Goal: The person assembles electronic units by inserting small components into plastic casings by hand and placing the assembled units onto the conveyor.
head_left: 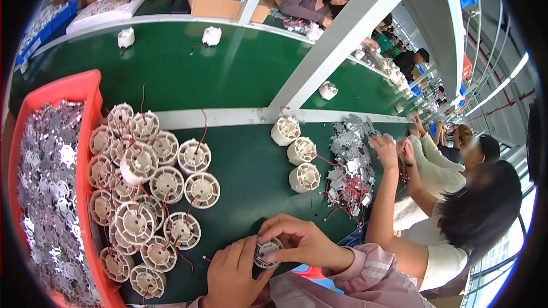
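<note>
Near the front edge of the table, my left hand (231, 271) wraps round a round plastic housing (268, 252) with a silvery metal piece in its top. The fingers of my right hand (305, 244) curl over the same housing from the right, thumb and fingertips at its rim. The hands hide most of its sides. A small white connector (206, 258) on a wire sticks out beside my left hand. To the left stand several cream-white round housings (136, 222) with spoked tops and red wires, some stacked on others.
A red bin (91, 194) full of thin metal plates (48, 177) stands at far left. Three housings (304, 177) stand in a column beside a heap of metal plates and red wires (351, 165). A co-worker's hand (383, 149) reaches over that heap. Beyond a white rail runs a green conveyor belt (171, 68).
</note>
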